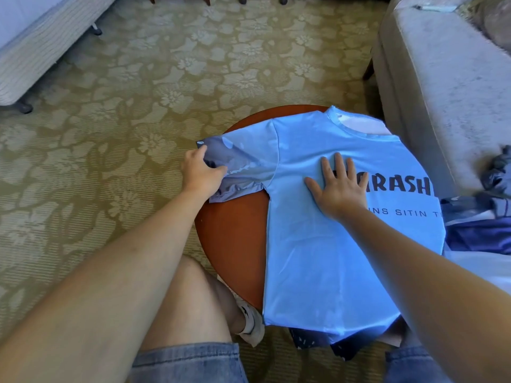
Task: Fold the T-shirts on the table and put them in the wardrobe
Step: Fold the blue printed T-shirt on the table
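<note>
Light-blue T-shirt (331, 244) lay spread on the round table (235, 239).
Left hand (200, 172) gripped its sleeve (240, 167); right hand (341, 186) pressed flat, fingers straight.

Dressed in faded blue denim shorts (190, 363) and a white sock with a small black logo (253, 322); forearms bare.

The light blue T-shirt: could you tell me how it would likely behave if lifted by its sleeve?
Probably floppy: the light blue T-shirt hangs off the round reddish-brown table. Likely light: its sleeve bunches in the grip of the left hand. It may slide; the flat right hand seems to pin it.
</note>
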A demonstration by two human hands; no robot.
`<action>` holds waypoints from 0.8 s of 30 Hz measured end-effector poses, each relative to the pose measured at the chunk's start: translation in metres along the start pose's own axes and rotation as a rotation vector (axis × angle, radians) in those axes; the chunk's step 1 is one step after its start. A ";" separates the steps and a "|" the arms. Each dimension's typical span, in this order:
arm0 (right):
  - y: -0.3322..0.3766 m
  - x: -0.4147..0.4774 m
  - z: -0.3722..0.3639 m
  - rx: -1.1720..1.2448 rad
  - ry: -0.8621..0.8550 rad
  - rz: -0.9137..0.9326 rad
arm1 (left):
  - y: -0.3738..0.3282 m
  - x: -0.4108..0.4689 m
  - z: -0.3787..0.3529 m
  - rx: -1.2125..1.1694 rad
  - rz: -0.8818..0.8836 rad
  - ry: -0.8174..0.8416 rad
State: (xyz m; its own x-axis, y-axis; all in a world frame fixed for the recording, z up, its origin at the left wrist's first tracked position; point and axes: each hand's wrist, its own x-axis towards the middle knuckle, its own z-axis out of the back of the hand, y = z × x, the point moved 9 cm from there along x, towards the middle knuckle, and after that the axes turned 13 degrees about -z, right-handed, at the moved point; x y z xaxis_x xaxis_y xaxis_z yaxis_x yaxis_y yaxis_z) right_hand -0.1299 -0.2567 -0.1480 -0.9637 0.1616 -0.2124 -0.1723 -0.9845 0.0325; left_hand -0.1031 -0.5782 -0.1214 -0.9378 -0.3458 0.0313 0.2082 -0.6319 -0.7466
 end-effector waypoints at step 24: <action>0.068 -0.039 0.005 0.058 0.154 0.092 | -0.085 0.015 0.042 0.388 -0.233 0.257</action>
State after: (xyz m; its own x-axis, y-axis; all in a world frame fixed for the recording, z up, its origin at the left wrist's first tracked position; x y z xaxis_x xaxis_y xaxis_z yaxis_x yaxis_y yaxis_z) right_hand -0.1047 -0.3292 -0.1324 -0.9343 0.0545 -0.3524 -0.1004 -0.9884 0.1136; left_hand -0.1235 -0.5590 -0.0297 -0.9993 -0.0144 -0.0333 0.0275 -0.8992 -0.4367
